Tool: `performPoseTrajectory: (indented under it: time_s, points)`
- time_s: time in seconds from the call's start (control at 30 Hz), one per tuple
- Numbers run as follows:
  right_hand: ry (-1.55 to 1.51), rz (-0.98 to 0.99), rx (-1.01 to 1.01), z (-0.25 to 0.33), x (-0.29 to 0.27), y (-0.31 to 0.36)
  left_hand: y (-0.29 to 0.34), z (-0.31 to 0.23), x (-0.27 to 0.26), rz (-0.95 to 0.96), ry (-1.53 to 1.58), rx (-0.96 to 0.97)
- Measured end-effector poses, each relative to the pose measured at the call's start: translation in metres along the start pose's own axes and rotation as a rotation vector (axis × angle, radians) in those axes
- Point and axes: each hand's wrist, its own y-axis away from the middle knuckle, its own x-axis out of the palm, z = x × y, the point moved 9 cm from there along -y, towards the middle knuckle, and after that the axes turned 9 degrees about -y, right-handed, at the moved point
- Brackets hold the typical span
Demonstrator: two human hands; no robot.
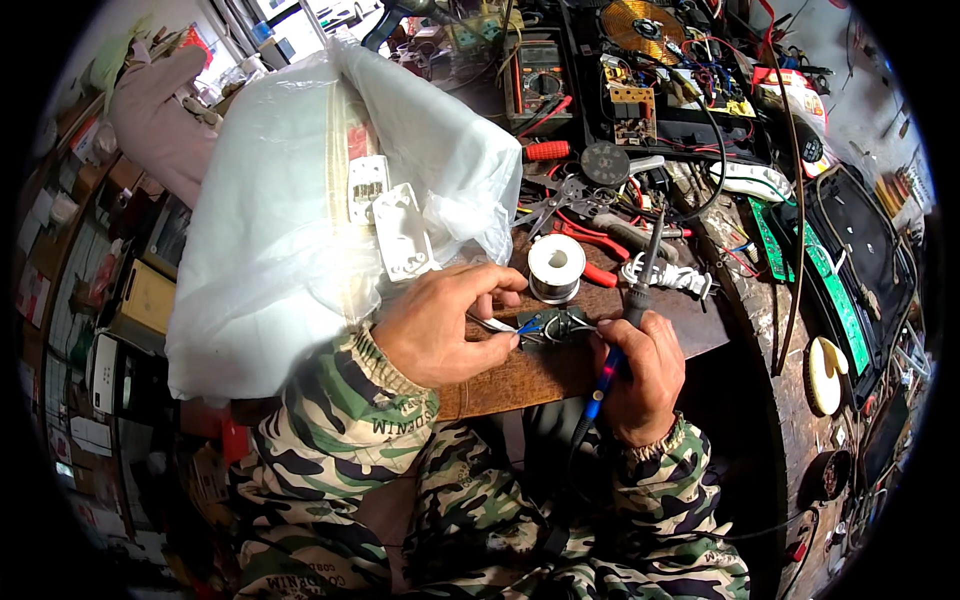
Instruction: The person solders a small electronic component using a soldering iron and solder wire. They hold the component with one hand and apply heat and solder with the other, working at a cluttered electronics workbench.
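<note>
A small dark circuit board [566,330] with blue and pale wires [530,326] lies on the brown wooden bench in front of me. My left hand [436,322] reaches in beside it, thumb tip at the wires, index finger raised apart from the thumb. A white cable shows in that gap. My right hand [645,372] grips a soldering iron [638,300] with a blue lower handle; its metal tip points up and away from the board. Just behind the board stands a spool of solder [556,264]. Left of it, two white plastic housing parts [403,232] rest on clear plastic wrapping.
A large plastic-wrapped bundle [260,220] fills the left side. Behind the spool lie pliers [590,235], a round dark tin [605,163] and a multimeter [540,80]. An opened appliance with a copper coil [640,30] sits at the back. Green circuit boards [835,290] lie right.
</note>
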Motion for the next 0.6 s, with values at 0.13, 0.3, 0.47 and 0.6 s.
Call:
performPoseTrajectory:
  time_s: [0.13, 0.3, 0.47, 0.6]
  points:
    - [-0.025, -0.027, 0.026, 0.000, -0.002, -0.004, 0.000, 0.018, 0.018, 0.237, -0.016, -0.125]
    - [-0.055, -0.104, -0.066, 0.009, 0.002, -0.029, -0.005, 0.031, 0.025, 0.150, 0.453, -0.038]
    - [-0.059, -0.071, -0.089, 0.007, 0.011, -0.042, 0.001, 0.039, 0.025, 0.300, 0.523, -0.274]
    - [-0.030, -0.111, -0.037, 0.004, 0.008, -0.038, -0.002, 0.043, 0.027, 0.263, 0.571, -0.253]
